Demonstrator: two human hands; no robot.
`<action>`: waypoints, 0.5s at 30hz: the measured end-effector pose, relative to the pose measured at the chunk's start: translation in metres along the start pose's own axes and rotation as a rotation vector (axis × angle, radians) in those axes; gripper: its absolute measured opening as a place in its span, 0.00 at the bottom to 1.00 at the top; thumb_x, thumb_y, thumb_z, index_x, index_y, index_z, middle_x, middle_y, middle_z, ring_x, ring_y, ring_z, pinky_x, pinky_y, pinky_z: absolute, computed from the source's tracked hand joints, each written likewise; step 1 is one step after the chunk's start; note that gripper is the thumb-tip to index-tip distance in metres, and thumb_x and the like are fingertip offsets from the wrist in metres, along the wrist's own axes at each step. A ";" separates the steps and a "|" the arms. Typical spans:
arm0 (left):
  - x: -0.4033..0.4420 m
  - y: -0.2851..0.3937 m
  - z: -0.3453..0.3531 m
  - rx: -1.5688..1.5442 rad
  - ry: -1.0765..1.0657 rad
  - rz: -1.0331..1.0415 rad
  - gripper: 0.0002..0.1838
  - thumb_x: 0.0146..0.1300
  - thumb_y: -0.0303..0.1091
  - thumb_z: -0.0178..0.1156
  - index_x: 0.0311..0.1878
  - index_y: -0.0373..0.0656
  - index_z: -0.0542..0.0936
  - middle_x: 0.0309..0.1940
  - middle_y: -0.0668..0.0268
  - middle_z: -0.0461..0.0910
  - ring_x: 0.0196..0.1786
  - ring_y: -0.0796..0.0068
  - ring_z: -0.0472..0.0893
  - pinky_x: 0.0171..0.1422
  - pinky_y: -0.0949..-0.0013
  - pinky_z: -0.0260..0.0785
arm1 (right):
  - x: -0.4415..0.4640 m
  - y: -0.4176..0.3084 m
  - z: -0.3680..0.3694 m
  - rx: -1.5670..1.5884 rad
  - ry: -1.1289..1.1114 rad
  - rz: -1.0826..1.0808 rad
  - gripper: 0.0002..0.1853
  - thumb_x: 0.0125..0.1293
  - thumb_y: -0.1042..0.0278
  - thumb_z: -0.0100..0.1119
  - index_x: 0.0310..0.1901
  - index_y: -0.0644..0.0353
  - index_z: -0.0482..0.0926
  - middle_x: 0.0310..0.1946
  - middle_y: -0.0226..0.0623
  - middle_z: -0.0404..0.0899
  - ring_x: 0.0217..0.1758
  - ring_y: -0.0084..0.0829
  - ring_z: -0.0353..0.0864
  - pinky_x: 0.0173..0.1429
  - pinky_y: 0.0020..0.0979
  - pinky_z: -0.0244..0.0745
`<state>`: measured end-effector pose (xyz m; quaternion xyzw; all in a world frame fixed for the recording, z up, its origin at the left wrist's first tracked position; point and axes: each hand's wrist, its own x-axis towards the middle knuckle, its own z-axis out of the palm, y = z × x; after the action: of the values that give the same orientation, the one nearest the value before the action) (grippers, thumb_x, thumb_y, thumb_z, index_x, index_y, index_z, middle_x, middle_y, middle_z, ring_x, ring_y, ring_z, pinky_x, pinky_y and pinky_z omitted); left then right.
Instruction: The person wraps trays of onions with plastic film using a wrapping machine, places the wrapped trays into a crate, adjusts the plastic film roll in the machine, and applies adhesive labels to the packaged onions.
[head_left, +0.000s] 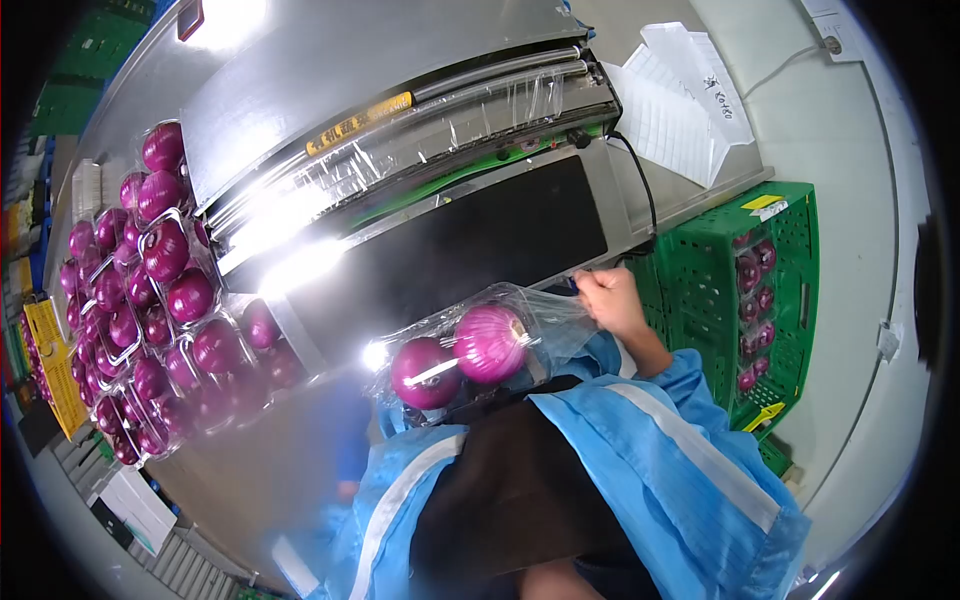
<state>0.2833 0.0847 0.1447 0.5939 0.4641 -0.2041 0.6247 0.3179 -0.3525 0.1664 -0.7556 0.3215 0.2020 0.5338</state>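
Two red onions [458, 357] lie side by side under clear plastic film [560, 310], close in front of my body. The tray beneath them is mostly hidden. My right hand [610, 300] is closed in a fist on the film's right end, pulling it out taut beside the onions. Of my left hand [347, 490] only a small blurred patch of skin shows by the left sleeve; its fingers cannot be made out. Behind the onions is the wrapping machine's dark flat plate [450, 235].
Many packs of red onions [150, 310] are piled on the left of the steel table [240, 480]. The film rollers [500, 80] stand behind the plate. Paper sheets [680, 100] lie at the back right. A green crate [790, 300] with onion packs stands at the right.
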 end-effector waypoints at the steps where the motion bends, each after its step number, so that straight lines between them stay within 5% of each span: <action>1: 0.002 -0.007 0.009 0.016 0.036 0.024 0.17 0.63 0.36 0.61 0.19 0.44 0.73 0.14 0.74 0.68 0.16 0.82 0.65 0.19 0.74 0.53 | 0.006 0.010 0.009 -0.135 0.030 -0.108 0.20 0.63 0.59 0.60 0.18 0.65 0.78 0.12 0.42 0.73 0.15 0.29 0.74 0.21 0.34 0.65; 3: -0.005 -0.018 0.068 0.224 0.165 0.405 0.15 0.59 0.33 0.63 0.19 0.44 0.72 0.16 0.72 0.70 0.18 0.79 0.68 0.22 0.72 0.56 | 0.014 0.022 0.040 -0.402 0.091 -0.322 0.17 0.60 0.60 0.61 0.21 0.64 0.80 0.17 0.46 0.78 0.18 0.38 0.78 0.24 0.37 0.69; 5: -0.003 -0.030 0.102 0.190 0.161 0.522 0.14 0.58 0.34 0.63 0.20 0.44 0.73 0.17 0.71 0.71 0.19 0.77 0.68 0.23 0.71 0.57 | 0.012 0.018 0.078 -0.568 -0.103 -0.397 0.13 0.56 0.61 0.61 0.27 0.64 0.82 0.27 0.50 0.82 0.27 0.48 0.81 0.32 0.40 0.74; 7: -0.003 -0.037 0.122 0.101 0.072 0.535 0.13 0.57 0.35 0.64 0.21 0.44 0.73 0.18 0.70 0.72 0.21 0.75 0.69 0.25 0.70 0.58 | 0.014 0.023 0.093 -0.445 -0.264 -0.452 0.12 0.56 0.62 0.60 0.32 0.64 0.82 0.32 0.49 0.82 0.32 0.46 0.83 0.37 0.38 0.75; 9: -0.015 -0.029 0.128 0.077 -0.018 0.599 0.12 0.55 0.36 0.64 0.21 0.44 0.74 0.19 0.69 0.72 0.22 0.73 0.70 0.26 0.70 0.60 | 0.006 0.017 0.103 0.165 -0.372 -0.485 0.11 0.57 0.64 0.60 0.33 0.64 0.82 0.29 0.47 0.82 0.30 0.45 0.82 0.36 0.36 0.76; 12: -0.043 0.000 0.125 0.118 -0.170 0.811 0.12 0.53 0.38 0.65 0.23 0.43 0.75 0.21 0.68 0.73 0.24 0.71 0.71 0.29 0.68 0.61 | -0.023 -0.054 0.079 0.127 -0.336 -0.797 0.07 0.57 0.68 0.62 0.32 0.62 0.79 0.22 0.37 0.77 0.23 0.38 0.76 0.30 0.33 0.72; 13: -0.054 0.014 0.125 0.146 -0.233 0.918 0.12 0.53 0.38 0.65 0.23 0.43 0.75 0.22 0.67 0.74 0.25 0.70 0.71 0.30 0.68 0.62 | -0.030 -0.069 0.075 0.265 -0.477 -0.572 0.06 0.57 0.68 0.63 0.30 0.61 0.78 0.20 0.33 0.75 0.21 0.36 0.73 0.28 0.33 0.71; 15: -0.068 0.046 0.129 0.217 -0.385 1.138 0.12 0.51 0.39 0.66 0.24 0.43 0.75 0.23 0.66 0.74 0.27 0.68 0.72 0.31 0.67 0.63 | -0.044 -0.101 0.057 0.034 -0.448 -0.837 0.06 0.57 0.67 0.62 0.29 0.58 0.76 0.22 0.31 0.74 0.25 0.34 0.75 0.30 0.34 0.70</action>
<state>0.3308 -0.0455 0.2083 0.7613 -0.0711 0.0120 0.6444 0.3593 -0.2650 0.2435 -0.7493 -0.1305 0.1221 0.6377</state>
